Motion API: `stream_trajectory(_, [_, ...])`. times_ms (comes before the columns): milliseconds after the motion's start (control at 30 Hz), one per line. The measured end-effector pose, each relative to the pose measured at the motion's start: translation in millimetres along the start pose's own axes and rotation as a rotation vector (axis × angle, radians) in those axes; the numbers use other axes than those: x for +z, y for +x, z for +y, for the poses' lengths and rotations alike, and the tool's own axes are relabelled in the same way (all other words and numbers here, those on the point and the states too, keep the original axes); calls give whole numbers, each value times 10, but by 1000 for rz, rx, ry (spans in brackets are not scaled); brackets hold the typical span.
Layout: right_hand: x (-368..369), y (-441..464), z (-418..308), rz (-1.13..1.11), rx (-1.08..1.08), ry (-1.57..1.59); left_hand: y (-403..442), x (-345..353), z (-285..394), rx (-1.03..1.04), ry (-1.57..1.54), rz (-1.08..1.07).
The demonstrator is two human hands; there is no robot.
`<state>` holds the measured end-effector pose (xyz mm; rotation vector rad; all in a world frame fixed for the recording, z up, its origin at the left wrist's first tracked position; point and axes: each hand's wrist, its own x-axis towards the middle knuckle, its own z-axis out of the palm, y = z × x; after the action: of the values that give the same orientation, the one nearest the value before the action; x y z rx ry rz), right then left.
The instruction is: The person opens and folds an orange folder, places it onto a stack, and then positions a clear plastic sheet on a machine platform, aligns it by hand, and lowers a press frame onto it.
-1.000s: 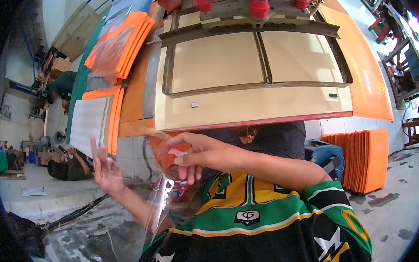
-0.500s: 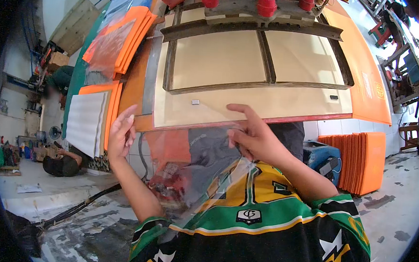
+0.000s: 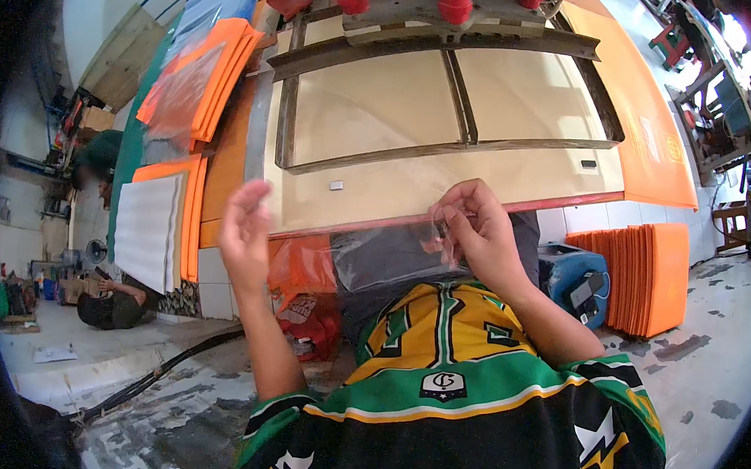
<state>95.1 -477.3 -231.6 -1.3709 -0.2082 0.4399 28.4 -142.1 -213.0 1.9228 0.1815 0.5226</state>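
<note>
While clear film [image 3: 391, 253] crosses the lap: thin, glossy, see-through, lower center.
Right hand [image 3: 478, 241]: fingertips pinching film, center.
Left hand [image 3: 247, 231]: blurred, left of center; grip cannot be told.
Film handling: apparently being drawn out; calls for light, even tension.
Cream panel [image 3: 352, 203]: beyond, under a metal frame [image 3: 361, 53].

Upper left: wooden board [image 3: 118, 57], tilted; blue railing [image 3: 168, 0], adjacent | Left: fan [image 3: 96, 251], upright; person in dark green [image 3: 98, 156], above fan | Lower left: second person [image 3: 115, 306]; white paper [image 3: 56, 353], on floor [image 3: 136, 422]; black cables [image 3: 165, 366], running diagonally | Upper right: red-and-green stool [image 3: 669, 44] | Right: blue container [image 3: 553, 284], beside orange stack [image 3: 645, 281]; brown stool [image 3: 731, 224]
</note>
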Motion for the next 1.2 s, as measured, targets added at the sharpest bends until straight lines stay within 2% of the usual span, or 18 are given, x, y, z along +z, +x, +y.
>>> stream_trajectory(67, [9, -38, -15, 4, -18, -49, -215, 114, 384, -28, 281, -266])
stream_trajectory(100, [14, -47, -31, 6, -38, -99, -266, 221, 443, -28, 279, -265])
stream_trajectory(133, [8, -20, -51, 2, -40, -101, -308, 325, 491, 94, 334, -370])
stream_trajectory(167, [-3, 22, -72, -49, -377, -386, -329, 378, 512, 217, 390, -475])
stream_trajectory(200, [-12, 42, -94, -99, -716, -668, -328, 400, 492, 217, 390, -472])
stream_trajectory(233, [-37, -59, -204, -261, -503, -685, -320, 428, 452, 287, 476, -496])
stream_trajectory(267, [-53, -64, -176, -258, -502, -685, -320, 444, 431, 358, 561, -522])
stream_trajectory(367, [-114, -82, -136, -313, -570, -559, -323, 425, 426, 341, 498, -481])
stream_trajectory(433, [-209, -156, -221, -281, 243, -36, -321, 362, 416, 281, 471, -472])
stream_trajectory(600, [-534, -210, -67, -531, 305, -24, -395, 375, 385, 202, 503, -427])
stream_trajectory(667, [-575, -222, -114, -859, 241, -54, -409, 481, 394, 379, 505, -309])
stream_trajectory(700, [-574, -212, -149, -945, 229, -82, -406, 520, 398, 379, 504, -309])
stream_trajectory(800, [-657, -190, -173, -968, 117, -292, -383, 569, 393, 404, 620, -392])
stream_trajectory(867, [-672, -188, -86, -884, 76, -260, -380, 560, 376, 398, 595, -417])
stream_trajectory(933, [-638, -189, -86, -527, 120, 87, -374, 538, 382, 403, 569, -450])
stream_trajectory(967, [-621, -196, -164, -468, 138, 172, -364, 530, 383, 407, 543, -476])
stream_trajectory(1133, [-417, -175, -248, -433, 89, 204, -341, 539, 341, 443, 466, -516])
stream_trajectory(1200, [-341, -191, -184, -315, -5, 187, -343, 556, 330, 443, 455, -514])
